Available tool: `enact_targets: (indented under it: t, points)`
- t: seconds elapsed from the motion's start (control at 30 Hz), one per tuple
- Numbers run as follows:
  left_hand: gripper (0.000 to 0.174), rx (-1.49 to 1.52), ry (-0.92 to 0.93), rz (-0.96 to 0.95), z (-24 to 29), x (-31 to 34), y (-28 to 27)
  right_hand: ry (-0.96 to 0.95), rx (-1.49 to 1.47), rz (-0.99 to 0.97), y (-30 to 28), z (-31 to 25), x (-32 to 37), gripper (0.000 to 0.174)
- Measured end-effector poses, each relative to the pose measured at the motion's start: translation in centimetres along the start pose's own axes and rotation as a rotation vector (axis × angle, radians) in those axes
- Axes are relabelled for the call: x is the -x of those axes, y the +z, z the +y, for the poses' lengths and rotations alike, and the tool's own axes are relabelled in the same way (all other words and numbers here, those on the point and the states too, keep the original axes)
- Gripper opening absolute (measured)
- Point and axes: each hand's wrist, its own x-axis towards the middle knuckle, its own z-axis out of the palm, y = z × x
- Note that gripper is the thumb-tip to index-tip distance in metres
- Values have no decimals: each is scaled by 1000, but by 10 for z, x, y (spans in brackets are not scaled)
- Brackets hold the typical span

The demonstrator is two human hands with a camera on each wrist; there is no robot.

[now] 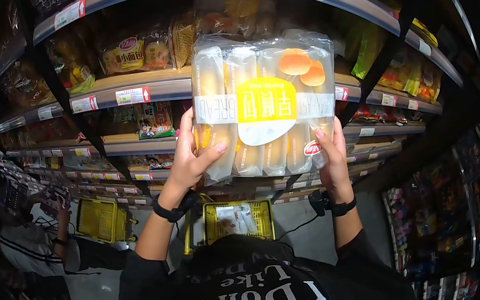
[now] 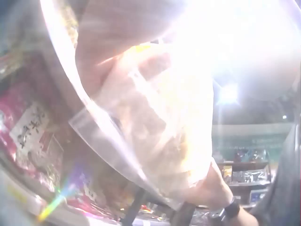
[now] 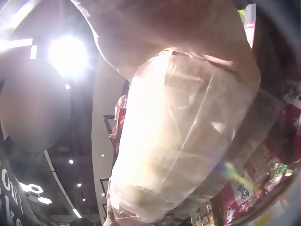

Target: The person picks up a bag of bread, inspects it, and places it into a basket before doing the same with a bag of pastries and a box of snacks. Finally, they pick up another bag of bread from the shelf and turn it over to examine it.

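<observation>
A large clear bag of bread rolls point(image 1: 265, 108), several wrapped rolls side by side with a yellow-and-white label that reads upside down, is held up before the shelves in the head view. My left hand point(image 1: 193, 159) grips its left lower side, thumb across the front. At the right lower corner my right hand point(image 1: 331, 151) holds it the same way, thumb on the front and fingers behind. In the left wrist view, glare washes out much of the bread bag point(image 2: 155, 108). The right wrist view shows the clear wrapping of the bread bag point(image 3: 183, 127) close up beneath the hand.
Shelves with price tags point(image 1: 133, 96) carry packaged bread point(image 1: 132, 54) behind the bag. Below stands a yellow shopping basket point(image 1: 264, 202) with packages inside. Another yellow basket point(image 1: 100, 218) is at the left, near another person's arm point(image 1: 62, 223). More stocked shelves point(image 1: 439, 209) line the right side.
</observation>
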Motion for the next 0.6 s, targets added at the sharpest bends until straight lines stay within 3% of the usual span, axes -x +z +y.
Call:
enact_targets:
  t: [0.17,0.27,0.4,0.5,0.57,0.6]
  points:
    - [68,98,-60,20,9,-11,-4,-35,69,-114,-1,-20,-7,73]
    - [77,52,-170,-74,5,6,-14,-94,151,-147,-12,-27,-3,82]
    - [82,194,-189,-78,-17,22,-31,-337,523,-156,-15,-64,14,84]
    - [112,62,-98,46,-55,36,-24,-756,1028,-390,-9,-90,24,80]
    - [133,-90,66,99,-66,41,-12,-772,1196,-509,6,-108,31,78]
    - [130,-277,135,190,-69,43,-7,-743,1264,-577,8,-112,33,75]
